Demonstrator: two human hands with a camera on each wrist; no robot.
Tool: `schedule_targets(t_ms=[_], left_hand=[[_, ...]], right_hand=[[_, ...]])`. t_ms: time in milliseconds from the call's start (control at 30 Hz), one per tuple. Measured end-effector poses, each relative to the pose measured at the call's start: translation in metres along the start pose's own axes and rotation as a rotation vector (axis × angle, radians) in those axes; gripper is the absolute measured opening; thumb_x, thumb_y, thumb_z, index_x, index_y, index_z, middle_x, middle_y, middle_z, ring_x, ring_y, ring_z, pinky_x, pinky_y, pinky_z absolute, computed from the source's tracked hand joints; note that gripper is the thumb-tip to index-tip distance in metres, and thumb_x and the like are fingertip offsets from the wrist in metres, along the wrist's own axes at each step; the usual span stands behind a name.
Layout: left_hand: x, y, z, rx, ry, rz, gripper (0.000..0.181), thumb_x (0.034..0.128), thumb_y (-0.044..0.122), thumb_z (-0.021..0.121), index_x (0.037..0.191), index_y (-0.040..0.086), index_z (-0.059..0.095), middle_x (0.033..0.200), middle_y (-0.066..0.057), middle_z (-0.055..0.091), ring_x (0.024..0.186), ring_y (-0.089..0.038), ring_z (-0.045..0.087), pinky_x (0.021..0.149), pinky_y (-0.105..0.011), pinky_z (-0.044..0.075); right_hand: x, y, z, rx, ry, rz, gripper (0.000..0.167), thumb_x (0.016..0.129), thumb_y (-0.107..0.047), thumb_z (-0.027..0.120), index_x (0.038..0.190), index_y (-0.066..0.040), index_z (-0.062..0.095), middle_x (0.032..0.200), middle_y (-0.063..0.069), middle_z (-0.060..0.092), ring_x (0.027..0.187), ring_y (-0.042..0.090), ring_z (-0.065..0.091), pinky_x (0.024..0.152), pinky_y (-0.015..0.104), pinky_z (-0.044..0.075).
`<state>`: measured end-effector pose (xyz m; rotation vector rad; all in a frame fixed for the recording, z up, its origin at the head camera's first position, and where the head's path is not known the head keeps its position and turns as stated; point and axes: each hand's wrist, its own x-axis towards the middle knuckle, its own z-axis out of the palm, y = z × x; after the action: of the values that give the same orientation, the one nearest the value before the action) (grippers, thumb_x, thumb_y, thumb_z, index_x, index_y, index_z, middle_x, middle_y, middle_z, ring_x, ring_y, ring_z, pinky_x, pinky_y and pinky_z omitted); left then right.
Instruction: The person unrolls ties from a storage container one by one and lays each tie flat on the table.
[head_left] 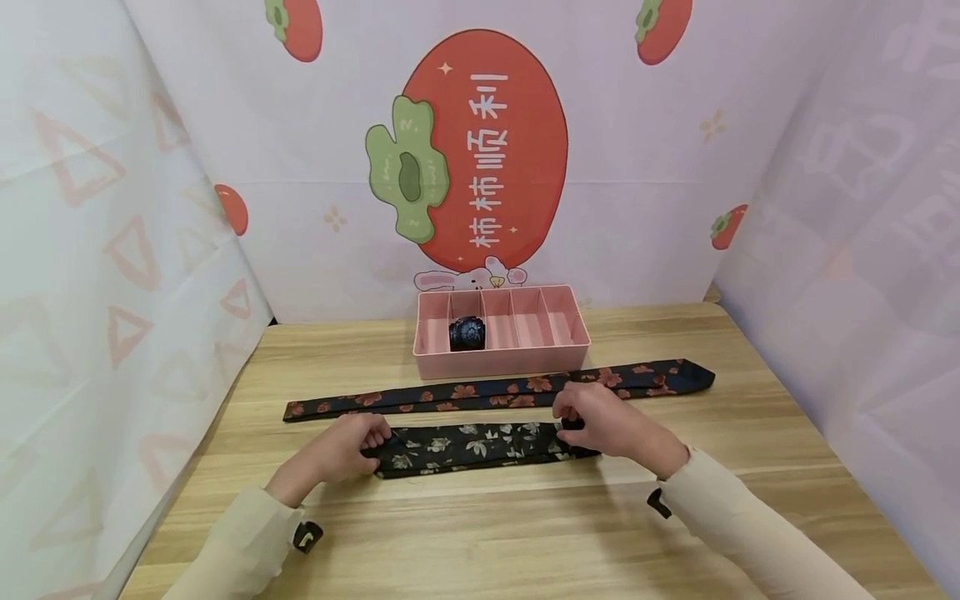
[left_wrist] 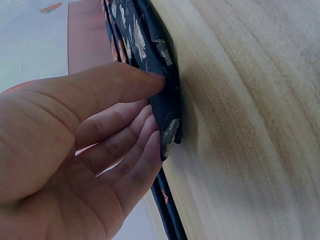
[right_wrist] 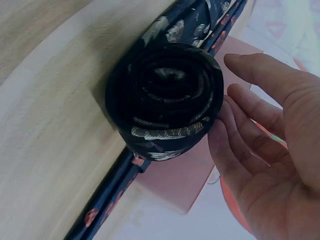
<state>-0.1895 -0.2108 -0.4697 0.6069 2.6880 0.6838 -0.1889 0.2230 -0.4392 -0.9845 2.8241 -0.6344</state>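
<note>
A dark tie with pale flowers (head_left: 480,443) lies across the table; its right part is wound into a roll (right_wrist: 165,100). At the tie's left end, my left hand (head_left: 347,448) pinches the cloth, the thumb on its face and the fingers against its edge in the left wrist view (left_wrist: 95,135). My right hand (head_left: 611,421) is at the roll, bent fingers touching its side, while the thumb stands slightly apart from it in the right wrist view (right_wrist: 270,135). The head view shows the roll partly hidden by this hand.
Behind lies a long, folded dark tie with red flowers (head_left: 465,392). Farther back, a pink divided box (head_left: 502,362) holds a dark rolled item (head_left: 468,333) in its second compartment from the left. Printed cloth (head_left: 637,208) hangs behind and beside the table.
</note>
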Motion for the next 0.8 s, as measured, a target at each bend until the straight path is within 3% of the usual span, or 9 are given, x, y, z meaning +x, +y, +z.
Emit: schedule_targets(t_ms=[200,400,633,800], left_hand=[[0.000,0.001,0.001,-0.002,0.002,-0.001,0.032,0.0813,0.001,0.086,0.109,0.007,0.070,0.098,0.000,0.067,0.089,-0.011,0.058,0.081,-0.032,0.055],[0.000,0.001,0.001,-0.003,0.001,-0.004,0.032,0.0810,0.000,0.086,0.109,0.006,0.070,0.098,0.000,0.067,0.089,-0.011,0.058,0.081,-0.032,0.055],[0.000,0.001,0.000,-0.005,0.002,0.003,0.032,0.0812,0.001,0.086,0.109,0.006,0.070,0.099,-0.001,0.067,0.089,-0.012,0.059,0.082,-0.032,0.056],[0.000,-0.001,0.000,-0.009,-0.003,0.021,0.032,0.0817,0.001,0.086,0.110,0.005,0.070,0.101,-0.001,0.068,0.090,-0.012,0.060,0.082,-0.032,0.056]], right_hand=[[-0.010,0.011,-0.003,-0.074,0.063,0.017,0.021,0.084,-0.013,0.089,0.093,-0.011,0.070,0.088,-0.001,0.068,0.078,0.010,0.063,0.070,0.027,0.056],[-0.028,0.027,-0.011,-0.109,0.106,0.072,0.023,0.081,-0.014,0.091,0.094,-0.011,0.072,0.089,-0.002,0.069,0.078,0.008,0.064,0.071,0.029,0.058],[-0.046,0.043,-0.017,-0.084,0.106,0.134,0.021,0.083,-0.013,0.088,0.098,-0.010,0.074,0.092,-0.002,0.070,0.080,0.010,0.066,0.070,0.029,0.058],[-0.044,0.040,-0.021,-0.089,0.099,0.123,0.021,0.083,-0.013,0.089,0.098,-0.010,0.074,0.091,-0.002,0.070,0.080,0.011,0.066,0.071,0.030,0.058]])
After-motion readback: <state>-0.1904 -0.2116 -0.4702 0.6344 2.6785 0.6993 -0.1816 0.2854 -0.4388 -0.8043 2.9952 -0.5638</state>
